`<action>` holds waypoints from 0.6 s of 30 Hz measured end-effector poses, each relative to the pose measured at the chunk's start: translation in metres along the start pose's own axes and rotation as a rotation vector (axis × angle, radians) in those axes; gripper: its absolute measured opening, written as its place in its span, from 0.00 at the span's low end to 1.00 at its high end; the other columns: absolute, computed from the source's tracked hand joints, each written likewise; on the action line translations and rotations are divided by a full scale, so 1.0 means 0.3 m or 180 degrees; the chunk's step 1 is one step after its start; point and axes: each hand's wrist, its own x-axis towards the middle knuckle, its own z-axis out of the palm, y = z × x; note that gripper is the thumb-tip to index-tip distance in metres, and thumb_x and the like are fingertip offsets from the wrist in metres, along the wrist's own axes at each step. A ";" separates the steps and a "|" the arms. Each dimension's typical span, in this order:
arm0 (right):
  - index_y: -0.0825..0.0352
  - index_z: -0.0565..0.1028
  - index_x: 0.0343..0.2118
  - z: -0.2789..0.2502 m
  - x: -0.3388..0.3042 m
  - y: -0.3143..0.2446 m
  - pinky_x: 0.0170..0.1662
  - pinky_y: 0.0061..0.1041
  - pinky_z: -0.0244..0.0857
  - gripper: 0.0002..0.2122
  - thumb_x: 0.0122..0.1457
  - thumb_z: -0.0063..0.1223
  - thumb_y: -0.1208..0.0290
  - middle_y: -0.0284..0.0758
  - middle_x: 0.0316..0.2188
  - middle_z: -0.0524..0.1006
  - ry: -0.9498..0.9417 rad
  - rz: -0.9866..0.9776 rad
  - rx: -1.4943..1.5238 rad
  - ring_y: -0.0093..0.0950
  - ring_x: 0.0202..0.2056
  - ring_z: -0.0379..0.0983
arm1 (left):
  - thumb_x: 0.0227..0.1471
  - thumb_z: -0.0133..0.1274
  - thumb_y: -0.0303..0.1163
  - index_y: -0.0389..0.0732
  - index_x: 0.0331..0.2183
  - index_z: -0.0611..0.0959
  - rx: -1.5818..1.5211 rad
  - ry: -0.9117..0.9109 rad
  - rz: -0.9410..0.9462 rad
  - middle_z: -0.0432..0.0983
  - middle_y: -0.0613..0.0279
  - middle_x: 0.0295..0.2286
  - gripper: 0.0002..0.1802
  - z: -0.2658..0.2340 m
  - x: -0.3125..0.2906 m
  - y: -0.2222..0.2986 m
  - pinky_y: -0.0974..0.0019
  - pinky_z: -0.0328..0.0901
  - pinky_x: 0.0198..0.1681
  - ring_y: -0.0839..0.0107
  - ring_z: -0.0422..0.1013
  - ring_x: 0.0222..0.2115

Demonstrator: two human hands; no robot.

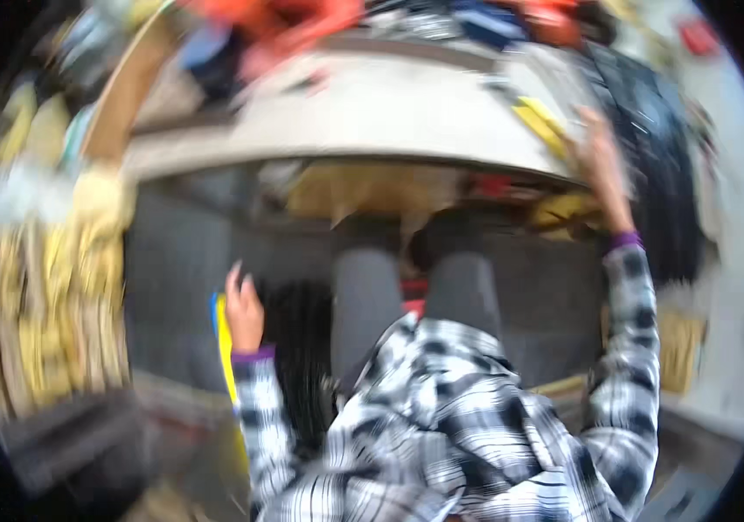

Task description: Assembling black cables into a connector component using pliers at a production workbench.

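My left hand (245, 315) hovers left of my legs, blurred, its fingertips apart and nothing visible in it. Alongside its wrist runs a narrow yellow and blue strip (226, 344); whether they touch I cannot tell. At the right end of the pale tabletop (372, 109), my right hand (601, 165) reaches forward, smeared by motion. A yellow bar-shaped object (544, 126) lies right by its fingers, and whether they grip it is unclear.
Orange cloth (302, 26) and dark blue items are heaped along the table's far side. Black glossy material (650, 148) hangs at the right. Stacked yellowish bundles (50, 304) line the left. Beneath the tabletop sits a brownish-yellow item (372, 190).
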 end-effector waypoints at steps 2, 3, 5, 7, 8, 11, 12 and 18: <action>0.66 0.62 0.51 0.050 0.013 0.135 0.53 0.33 0.55 0.27 0.50 0.54 0.59 0.43 0.50 0.64 0.0215 0.0162 -0.0583 0.39 0.51 0.60 | 0.55 0.42 0.34 0.34 0.50 0.65 0.0649 -0.0443 -0.0598 0.67 0.39 0.43 0.23 0.100 -0.029 -0.249 0.58 0.59 0.48 0.48 0.64 0.45; 0.66 0.61 0.52 0.021 0.002 0.137 0.54 0.34 0.53 0.31 0.47 0.56 0.55 0.41 0.51 0.62 0.0159 0.0513 -0.1027 0.38 0.53 0.58 | 0.54 0.44 0.42 0.37 0.54 0.58 0.1073 -0.0678 -0.0877 0.63 0.39 0.46 0.31 0.149 -0.057 -0.265 0.56 0.56 0.51 0.45 0.59 0.48; 0.64 0.56 0.55 -0.050 -0.048 0.244 0.58 0.37 0.43 0.36 0.46 0.53 0.48 0.39 0.55 0.57 -0.0073 0.0837 -0.1465 0.34 0.56 0.53 | 0.51 0.46 0.48 0.40 0.57 0.52 0.1326 -0.0792 -0.0851 0.58 0.43 0.49 0.39 0.263 -0.084 -0.330 0.53 0.54 0.52 0.45 0.57 0.49; 0.64 0.54 0.56 -0.108 -0.103 0.360 0.60 0.39 0.38 0.38 0.46 0.51 0.45 0.38 0.56 0.55 -0.0149 0.1098 -0.1731 0.33 0.58 0.49 | 0.49 0.47 0.51 0.41 0.57 0.50 0.1343 -0.0992 -0.0861 0.54 0.45 0.52 0.42 0.321 -0.053 -0.177 0.48 0.50 0.53 0.47 0.55 0.51; 0.64 0.53 0.57 -0.123 -0.110 0.378 0.60 0.39 0.36 0.40 0.46 0.51 0.44 0.38 0.56 0.55 -0.0207 0.1298 -0.1790 0.33 0.59 0.46 | 0.50 0.47 0.50 0.41 0.57 0.52 0.1391 -0.1009 -0.0740 0.52 0.46 0.52 0.40 0.318 -0.030 -0.103 0.44 0.48 0.53 0.48 0.54 0.52; 0.65 0.55 0.56 -0.156 -0.111 0.399 0.59 0.40 0.38 0.39 0.44 0.55 0.48 0.38 0.55 0.56 0.0289 0.1374 -0.1966 0.33 0.57 0.49 | 0.50 0.47 0.50 0.41 0.57 0.53 0.1485 -0.0935 -0.0316 0.54 0.46 0.52 0.39 0.285 0.015 -0.004 0.45 0.46 0.54 0.49 0.53 0.53; 0.65 0.55 0.56 -0.158 -0.103 0.427 0.59 0.40 0.38 0.39 0.44 0.55 0.48 0.38 0.55 0.56 0.0346 0.1389 -0.1976 0.33 0.57 0.49 | 0.49 0.47 0.49 0.40 0.55 0.56 0.1412 -0.0866 -0.0234 0.55 0.45 0.51 0.37 0.290 0.019 0.025 0.45 0.45 0.54 0.49 0.53 0.53; 0.67 0.67 0.42 -0.114 -0.044 0.594 0.40 0.31 0.58 0.22 0.42 0.55 0.69 0.34 0.35 0.70 0.0778 0.1656 -0.2739 0.32 0.38 0.65 | 0.46 0.51 0.45 0.39 0.49 0.66 0.1115 -0.1155 0.0410 0.61 0.47 0.46 0.31 0.408 0.033 0.167 0.43 0.44 0.54 0.51 0.55 0.51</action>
